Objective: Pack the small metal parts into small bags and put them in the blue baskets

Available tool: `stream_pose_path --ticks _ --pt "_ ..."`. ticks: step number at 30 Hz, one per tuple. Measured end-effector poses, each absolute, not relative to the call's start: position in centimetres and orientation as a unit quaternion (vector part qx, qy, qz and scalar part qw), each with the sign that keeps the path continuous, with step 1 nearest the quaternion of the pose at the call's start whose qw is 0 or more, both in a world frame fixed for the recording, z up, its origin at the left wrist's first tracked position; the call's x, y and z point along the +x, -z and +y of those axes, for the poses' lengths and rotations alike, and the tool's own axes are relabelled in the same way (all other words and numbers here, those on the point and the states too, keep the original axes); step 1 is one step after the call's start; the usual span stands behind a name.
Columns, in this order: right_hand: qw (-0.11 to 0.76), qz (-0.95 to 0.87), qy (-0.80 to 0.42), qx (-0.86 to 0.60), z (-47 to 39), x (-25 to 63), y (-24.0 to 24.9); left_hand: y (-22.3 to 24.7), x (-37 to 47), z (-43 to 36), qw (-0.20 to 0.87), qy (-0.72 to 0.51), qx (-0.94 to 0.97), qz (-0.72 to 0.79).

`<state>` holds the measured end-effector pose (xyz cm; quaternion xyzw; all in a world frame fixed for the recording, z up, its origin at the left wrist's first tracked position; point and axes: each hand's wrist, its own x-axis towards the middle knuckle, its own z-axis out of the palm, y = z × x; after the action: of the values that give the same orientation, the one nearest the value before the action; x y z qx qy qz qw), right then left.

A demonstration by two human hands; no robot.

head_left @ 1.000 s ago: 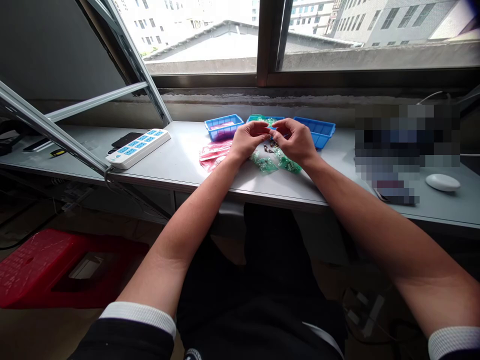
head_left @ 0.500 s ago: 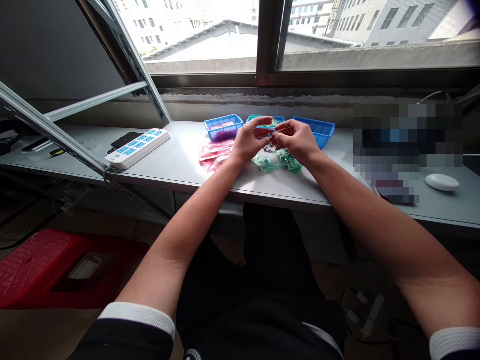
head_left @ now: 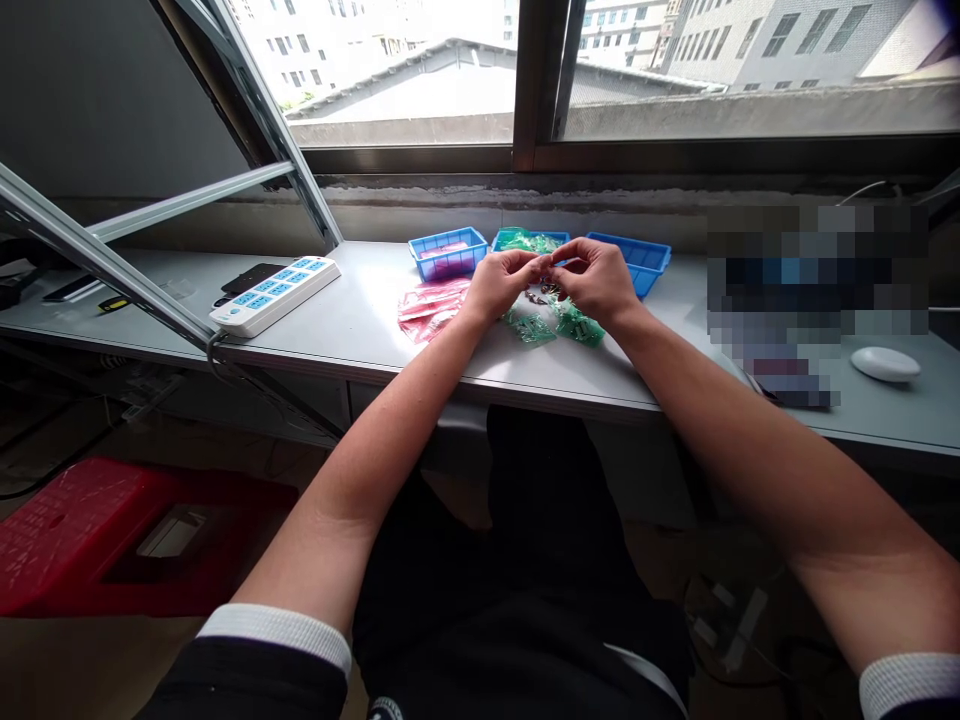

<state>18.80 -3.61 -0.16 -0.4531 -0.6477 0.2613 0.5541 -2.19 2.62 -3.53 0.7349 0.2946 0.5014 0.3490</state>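
My left hand (head_left: 501, 283) and my right hand (head_left: 596, 278) meet fingertip to fingertip above the table. Both are closed in a pinch; whatever lies between the fingers is too small to make out. Beneath them are small dark metallic pieces (head_left: 535, 297). Two green plastic packets, one on the left (head_left: 532, 327) and one on the right (head_left: 578, 325), lie just below the hands. Pink plastic packets (head_left: 430, 308) lie beside my left hand. Behind the hands, a middle blue basket (head_left: 564, 238) contains green packets (head_left: 527, 240).
A left blue basket (head_left: 450, 265) contains pink material, and a right blue basket (head_left: 651, 262) stands behind my right hand. A white power strip (head_left: 276, 296) lies to the left near a metal frame (head_left: 195, 205). At the right are a white mouse (head_left: 885, 365) and a blurred-out area.
My left fingers, raised and spread before, have come down and closed against the right fingertips. The green packets in the middle basket show more now.
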Motion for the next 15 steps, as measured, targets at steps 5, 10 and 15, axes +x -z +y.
stream_pose_path --ticks 5,10,15 --pt "0.551 -0.665 -0.233 -0.447 -3.48 18.94 0.25 3.42 -2.41 2.73 0.395 -0.524 0.705 0.27" --pt "0.552 -0.667 -0.236 -0.441 -3.43 19.0 0.25 3.48 -2.14 2.74 0.453 -0.52 0.671 0.272" --pt "0.552 -0.664 -0.244 -0.441 -3.01 19.24 0.6 3.98 -2.11 3.02 0.471 -0.509 0.671 0.263"
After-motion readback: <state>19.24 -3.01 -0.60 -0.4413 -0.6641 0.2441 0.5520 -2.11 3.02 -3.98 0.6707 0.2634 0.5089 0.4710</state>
